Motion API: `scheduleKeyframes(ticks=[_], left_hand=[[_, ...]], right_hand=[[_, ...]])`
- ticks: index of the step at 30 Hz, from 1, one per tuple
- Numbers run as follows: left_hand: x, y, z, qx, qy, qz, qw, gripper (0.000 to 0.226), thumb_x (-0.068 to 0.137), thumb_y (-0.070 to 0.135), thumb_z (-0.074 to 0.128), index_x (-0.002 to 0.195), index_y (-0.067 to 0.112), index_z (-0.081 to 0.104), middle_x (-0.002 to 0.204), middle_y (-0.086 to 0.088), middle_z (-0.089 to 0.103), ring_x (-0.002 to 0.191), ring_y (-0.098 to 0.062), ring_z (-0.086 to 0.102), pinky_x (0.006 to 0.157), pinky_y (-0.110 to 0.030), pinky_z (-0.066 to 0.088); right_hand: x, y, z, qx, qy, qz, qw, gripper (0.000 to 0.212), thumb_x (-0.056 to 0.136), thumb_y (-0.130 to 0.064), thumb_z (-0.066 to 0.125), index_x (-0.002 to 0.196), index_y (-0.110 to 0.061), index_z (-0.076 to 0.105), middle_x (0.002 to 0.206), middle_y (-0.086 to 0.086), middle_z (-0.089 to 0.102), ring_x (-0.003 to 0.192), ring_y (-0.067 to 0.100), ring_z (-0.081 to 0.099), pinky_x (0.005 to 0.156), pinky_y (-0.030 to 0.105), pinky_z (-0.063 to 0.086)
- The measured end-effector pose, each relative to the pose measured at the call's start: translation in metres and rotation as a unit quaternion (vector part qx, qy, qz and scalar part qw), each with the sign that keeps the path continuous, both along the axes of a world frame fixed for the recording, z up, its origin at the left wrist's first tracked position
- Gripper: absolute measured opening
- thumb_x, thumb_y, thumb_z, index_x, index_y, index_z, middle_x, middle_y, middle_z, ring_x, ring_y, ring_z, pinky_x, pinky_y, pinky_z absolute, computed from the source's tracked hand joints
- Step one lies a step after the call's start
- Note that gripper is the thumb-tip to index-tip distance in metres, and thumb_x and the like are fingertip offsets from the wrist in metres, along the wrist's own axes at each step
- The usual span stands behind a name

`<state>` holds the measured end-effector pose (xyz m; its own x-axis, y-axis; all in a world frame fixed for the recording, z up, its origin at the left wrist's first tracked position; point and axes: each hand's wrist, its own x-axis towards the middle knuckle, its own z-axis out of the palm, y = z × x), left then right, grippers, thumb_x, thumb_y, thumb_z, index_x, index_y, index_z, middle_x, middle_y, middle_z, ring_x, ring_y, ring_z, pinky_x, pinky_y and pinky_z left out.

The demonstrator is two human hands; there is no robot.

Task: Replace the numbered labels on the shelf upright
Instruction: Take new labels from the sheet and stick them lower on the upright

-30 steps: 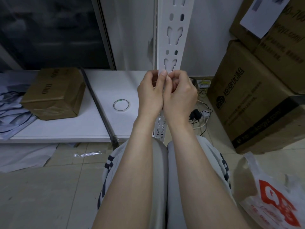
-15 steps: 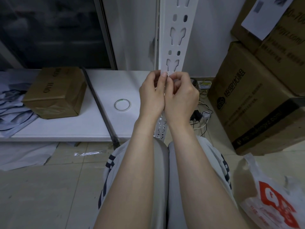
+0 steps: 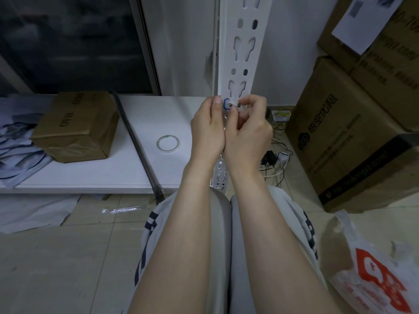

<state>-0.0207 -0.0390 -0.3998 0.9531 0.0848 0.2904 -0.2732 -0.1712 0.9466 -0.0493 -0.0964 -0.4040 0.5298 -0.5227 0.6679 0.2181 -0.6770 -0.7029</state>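
The shelf upright (image 3: 227, 64) is white, and its small label (image 3: 227, 103) is white edged in blue. Brown cardboard boxes (image 3: 340, 137), a white bag (image 3: 371, 275) printed red, pale navy-striped shorts (image 3: 158, 214).

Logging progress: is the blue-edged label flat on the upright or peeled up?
Partly peeled: the label curls away from the upright, pinched by the right hand.

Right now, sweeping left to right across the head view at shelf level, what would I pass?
Small brown cardboard box → dark metal bar → ring of clear tape → left hand → right hand → white power strip with black plugs → large printed brown cardboard box.
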Motion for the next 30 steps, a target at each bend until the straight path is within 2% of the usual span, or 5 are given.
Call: scheduleKeyframes(ticks=[8, 13, 20, 26, 30], left_hand=[[-0.0014, -0.0009, 0.002, 0.001, 0.005, 0.002, 1.0, 0.028, 0.106, 0.019, 0.037, 0.083, 0.016, 0.054, 0.069, 0.01, 0.056, 0.063, -0.001, 0.05, 0.064, -0.02, 0.038], [-0.0009, -0.0002, 0.0019, -0.009, 0.012, 0.001, 1.0, 0.033, 0.105, 0.019, 0.038, 0.075, 0.024, 0.05, 0.067, 0.009, 0.054, 0.065, -0.005, 0.048, 0.065, -0.025, 0.037], [0.001, 0.0006, -0.0003, -0.019, 0.009, -0.003, 1.0, 0.029, 0.1, 0.029, 0.037, 0.08, 0.018, 0.055, 0.073, 0.007, 0.059, 0.072, -0.015, 0.052, 0.072, -0.034, 0.044], [-0.001, -0.0006, 0.0032, -0.017, 0.021, -0.002, 1.0, 0.027, 0.105, 0.021, 0.038, 0.086, 0.015, 0.056, 0.072, 0.01, 0.058, 0.067, -0.004, 0.052, 0.066, -0.022, 0.04], [-0.0016, -0.001, 0.0038, -0.011, 0.018, 0.0, 1.0, 0.027, 0.106, 0.021, 0.038, 0.085, 0.016, 0.055, 0.071, 0.01, 0.057, 0.065, -0.001, 0.052, 0.066, -0.021, 0.039]], right_hand=[[-0.0005, -0.0021, -0.0004, -0.007, 0.004, 0.012, 1.0, 0.005, 0.088, -0.015, 0.063, 0.091, -0.01, 0.064, 0.064, -0.016, 0.051, 0.058, 0.017, 0.058, 0.056, 0.03, 0.04], [-0.0007, -0.0016, -0.0006, -0.014, 0.02, 0.015, 1.0, 0.007, 0.091, -0.015, 0.06, 0.093, -0.008, 0.063, 0.063, -0.015, 0.049, 0.059, 0.022, 0.059, 0.057, 0.038, 0.043], [-0.0002, 0.0014, -0.0014, -0.009, 0.018, 0.004, 1.0, 0.008, 0.094, -0.015, 0.057, 0.096, -0.007, 0.06, 0.068, 0.001, 0.066, 0.062, 0.028, 0.062, 0.056, 0.045, 0.047], [0.0001, 0.0002, -0.0003, -0.004, 0.001, 0.001, 1.0, 0.01, 0.092, -0.015, 0.061, 0.097, -0.006, 0.06, 0.055, -0.019, 0.041, 0.054, 0.017, 0.054, 0.056, 0.038, 0.044], [-0.0007, -0.0001, 0.0009, -0.014, 0.008, 0.009, 1.0, 0.008, 0.091, -0.019, 0.064, 0.093, -0.011, 0.064, 0.055, -0.017, 0.044, 0.054, 0.019, 0.056, 0.055, 0.038, 0.047]])
